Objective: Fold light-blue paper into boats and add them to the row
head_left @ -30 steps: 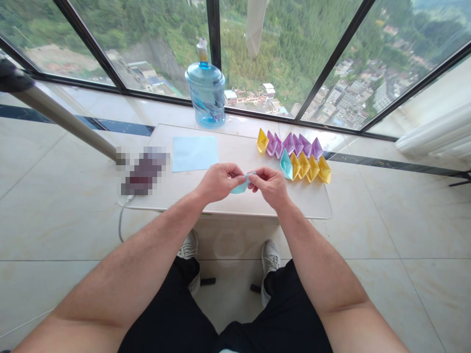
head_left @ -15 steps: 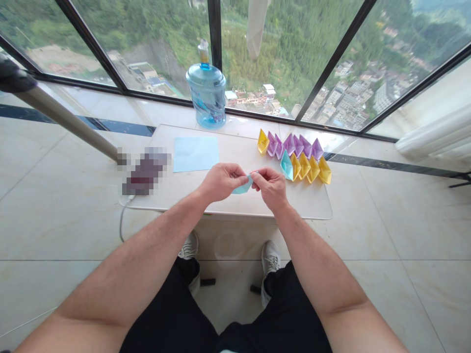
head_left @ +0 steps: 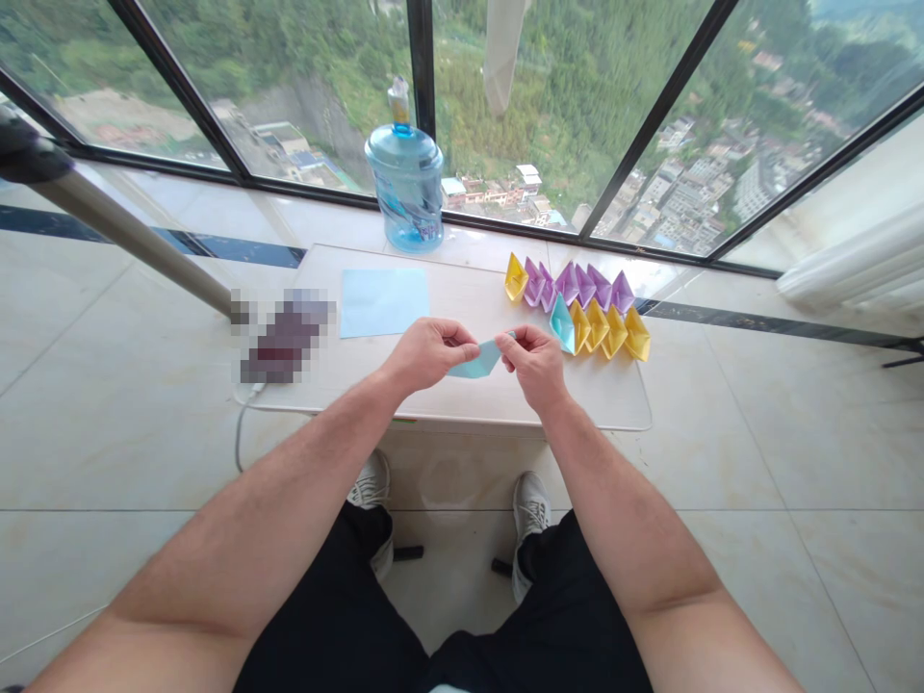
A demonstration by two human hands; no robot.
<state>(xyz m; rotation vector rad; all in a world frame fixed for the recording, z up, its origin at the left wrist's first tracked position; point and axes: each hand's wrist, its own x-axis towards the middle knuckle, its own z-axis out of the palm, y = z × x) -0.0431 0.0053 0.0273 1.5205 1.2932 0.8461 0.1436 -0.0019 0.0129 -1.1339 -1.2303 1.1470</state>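
Both my hands hold a small folded piece of light blue paper (head_left: 479, 361) above the low white table (head_left: 361, 371). My left hand (head_left: 427, 354) pinches its left end and my right hand (head_left: 532, 363) pinches its right end. To the right of my hands, finished paper boats stand in two rows: yellow and purple ones (head_left: 570, 282) at the back, a light blue boat (head_left: 561, 324) and yellow ones (head_left: 610, 330) in front. A flat light blue sheet (head_left: 383, 301) lies on the table beyond my left hand.
A large blue water jug (head_left: 405, 185) stands at the window behind the table. A blurred dark object (head_left: 284, 339) lies on the table's left end with a cable running down. A grey pole (head_left: 108, 219) slants in from the left. My knees and shoes are below.
My hands have drawn slightly apart, and the light blue paper between them now shows wider and flatter than before.
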